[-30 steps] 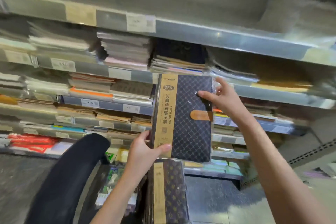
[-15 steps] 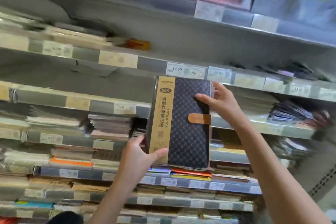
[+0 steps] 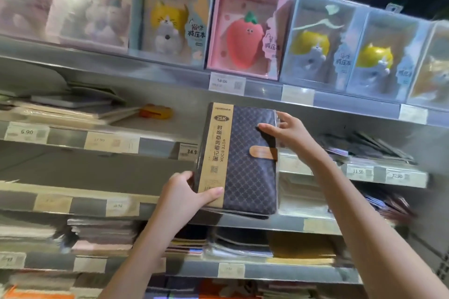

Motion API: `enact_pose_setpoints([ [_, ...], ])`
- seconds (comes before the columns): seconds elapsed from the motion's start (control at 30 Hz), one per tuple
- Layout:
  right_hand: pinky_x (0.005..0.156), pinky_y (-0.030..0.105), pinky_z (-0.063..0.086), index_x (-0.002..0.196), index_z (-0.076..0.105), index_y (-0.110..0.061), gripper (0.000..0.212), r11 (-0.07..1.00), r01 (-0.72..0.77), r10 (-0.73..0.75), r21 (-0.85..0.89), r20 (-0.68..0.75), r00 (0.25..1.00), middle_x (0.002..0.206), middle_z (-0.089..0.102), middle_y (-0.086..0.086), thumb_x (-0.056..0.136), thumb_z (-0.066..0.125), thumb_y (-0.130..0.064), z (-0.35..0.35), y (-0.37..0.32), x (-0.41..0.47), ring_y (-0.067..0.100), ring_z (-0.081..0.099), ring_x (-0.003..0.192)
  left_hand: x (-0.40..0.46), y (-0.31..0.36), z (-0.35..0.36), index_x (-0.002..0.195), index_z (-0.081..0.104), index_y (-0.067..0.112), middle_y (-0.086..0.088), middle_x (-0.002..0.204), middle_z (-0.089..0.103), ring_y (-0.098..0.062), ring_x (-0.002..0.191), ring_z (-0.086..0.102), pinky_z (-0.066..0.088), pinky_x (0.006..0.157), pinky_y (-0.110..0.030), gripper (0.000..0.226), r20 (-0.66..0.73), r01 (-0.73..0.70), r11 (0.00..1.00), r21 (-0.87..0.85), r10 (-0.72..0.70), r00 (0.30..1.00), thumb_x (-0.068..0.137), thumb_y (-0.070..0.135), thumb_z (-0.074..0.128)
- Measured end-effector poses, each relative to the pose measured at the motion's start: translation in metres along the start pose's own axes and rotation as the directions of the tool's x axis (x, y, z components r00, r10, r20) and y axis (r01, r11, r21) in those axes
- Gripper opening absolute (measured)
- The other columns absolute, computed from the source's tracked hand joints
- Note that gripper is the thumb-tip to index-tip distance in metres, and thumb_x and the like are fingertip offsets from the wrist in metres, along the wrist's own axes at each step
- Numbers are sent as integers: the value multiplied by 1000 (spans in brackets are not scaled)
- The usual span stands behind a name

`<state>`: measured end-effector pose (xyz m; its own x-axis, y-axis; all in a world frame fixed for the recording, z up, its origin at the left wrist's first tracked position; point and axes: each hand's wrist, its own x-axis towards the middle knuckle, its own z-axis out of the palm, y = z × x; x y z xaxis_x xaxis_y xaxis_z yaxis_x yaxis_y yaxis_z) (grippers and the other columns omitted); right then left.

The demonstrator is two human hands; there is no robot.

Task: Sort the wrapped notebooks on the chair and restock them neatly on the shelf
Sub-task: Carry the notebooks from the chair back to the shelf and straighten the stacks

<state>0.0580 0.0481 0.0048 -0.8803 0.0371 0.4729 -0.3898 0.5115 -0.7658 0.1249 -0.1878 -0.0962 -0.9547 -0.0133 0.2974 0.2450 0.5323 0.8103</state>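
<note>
I see a grey shelf rack [image 3: 150, 172] with price tags along its edges. On the top board sit clear toy boxes [image 3: 245, 29], one pink. At the middle left, flat books [image 3: 73, 107] lie in a pile. At the bottom, notebook stacks [image 3: 102, 233] lie flat.

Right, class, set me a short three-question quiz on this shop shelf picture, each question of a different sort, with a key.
1. True or false: the left hand grips the wrapped notebook at its lower left corner.
2. Multiple choice: the boxed toy in the pink box on the top shelf looks like A) a strawberry, B) a car, C) a fish.
3. Fill in: the oval label near the top of the notebook's tan band reads ____.

Key
1. True. Its thumb lies across the band, and the right hand steadies the upper right edge.
2. A
3. 25K
</note>
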Motion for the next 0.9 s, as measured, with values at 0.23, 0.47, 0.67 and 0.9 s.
enact_pose_setpoints([
  [0.23,60,14,49,89,59,-22,20,998,-52,51,-46,-13,999,82,64,-6,77,74,-30,-22,13,40,8,63,73,34,30,9,133,47,12,-1,130,56,-12,107,55,47,84,-22,76,22,-30,1000,6,30,999,72,51,70],
  [0.47,48,22,30,128,51,-8,81,977,-146,150,-154,14,989,53,41,-2,65,77,-50,-23,25,61,6,35,43,33,24,26,146,22,21,-1,145,40,-19,132,37,32,107,-37,97,-60,-23,995,-99,18,998,69,45,75],
  [0.67,45,18,34,142,34,-15,87,976,-191,197,-103,49,979,56,41,2,71,75,-43,-19,34,74,7,39,45,19,21,24,125,41,50,10,142,33,-16,128,38,35,104,-36,73,-128,-199,959,-201,176,976,63,38,77],
  [0.9,62,21,42,125,54,-16,51,977,-128,134,-168,22,991,84,57,-2,87,55,-50,-16,39,59,10,51,69,21,25,15,99,54,55,22,129,39,0,116,40,31,98,-19,43,-231,-346,923,-168,305,924,70,30,74],
])
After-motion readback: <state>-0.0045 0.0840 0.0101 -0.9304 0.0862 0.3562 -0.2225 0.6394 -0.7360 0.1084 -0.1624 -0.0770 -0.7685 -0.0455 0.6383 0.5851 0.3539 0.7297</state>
